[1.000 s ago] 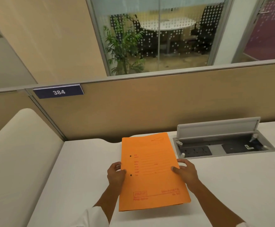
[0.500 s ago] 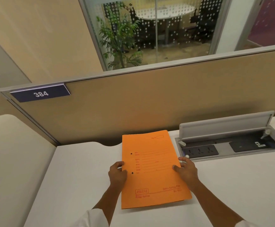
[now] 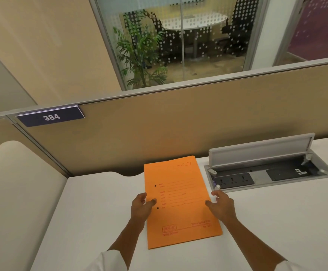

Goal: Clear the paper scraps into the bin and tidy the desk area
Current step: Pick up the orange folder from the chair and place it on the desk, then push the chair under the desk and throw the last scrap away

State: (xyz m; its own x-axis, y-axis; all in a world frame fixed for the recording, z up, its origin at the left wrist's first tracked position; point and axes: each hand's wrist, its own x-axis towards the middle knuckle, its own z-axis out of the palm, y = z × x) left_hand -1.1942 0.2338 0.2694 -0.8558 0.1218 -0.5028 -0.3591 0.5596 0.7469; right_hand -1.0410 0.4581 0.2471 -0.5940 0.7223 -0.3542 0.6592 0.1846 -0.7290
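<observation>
An orange file folder (image 3: 180,200) with red print lies flat on the white desk (image 3: 92,208), its long side running away from me. My left hand (image 3: 140,207) is at the folder's left edge, with the thumb lying on top beside the two punched holes. My right hand (image 3: 222,205) is at the right edge with its fingers spread, and only the thumb tip touches the folder. I see no paper scraps and no bin.
A recessed power socket box (image 3: 270,175) with its grey lid (image 3: 260,151) raised sits in the desk just right of the folder. A tan partition (image 3: 178,130) with a "384" plate (image 3: 50,116) closes off the back. A cream side panel (image 3: 16,192) borders the left.
The folder has come down from a slightly raised hold to lie flat on the desk. My right hand's fingers have opened off its edge. The camera tilted a little.
</observation>
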